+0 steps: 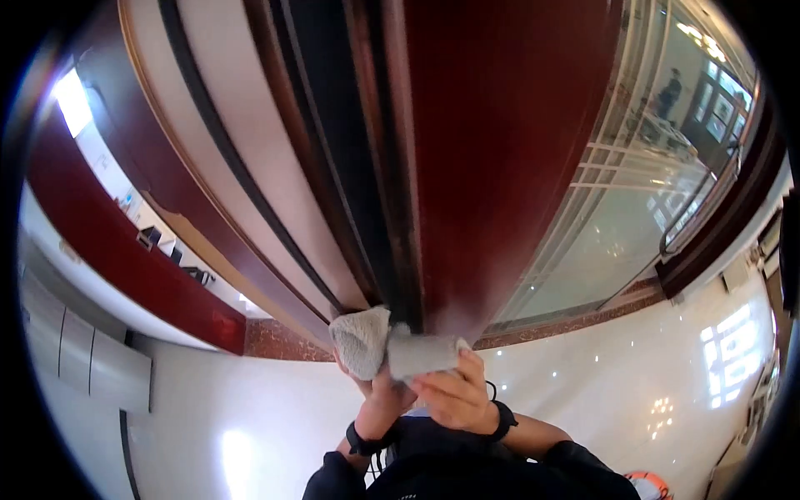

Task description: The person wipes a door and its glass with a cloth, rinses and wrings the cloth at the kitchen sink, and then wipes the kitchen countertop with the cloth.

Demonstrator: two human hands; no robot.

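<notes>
Far left: grey cabinets (92, 350), partly lost in the dark lens border. Centre-left: grey cloth (360, 343), located at the lower end of the dark strip (337, 125); contact with the strip cannot be confirmed. The cloth's left portion is bunched and rounded; its right portion is elongated, long axis nearly crosswise. Whether both portions form one piece cannot be determined. Left hand (385, 396): grip closed around the bunched portion, fingers mostly hidden. Below, white marking (406, 497) on the dark garment: cut off, illegible. Right hand (454, 396): grip pinching the elongated portion's right end. Right: red panel (500, 125), then glass panel (567, 258).
</notes>
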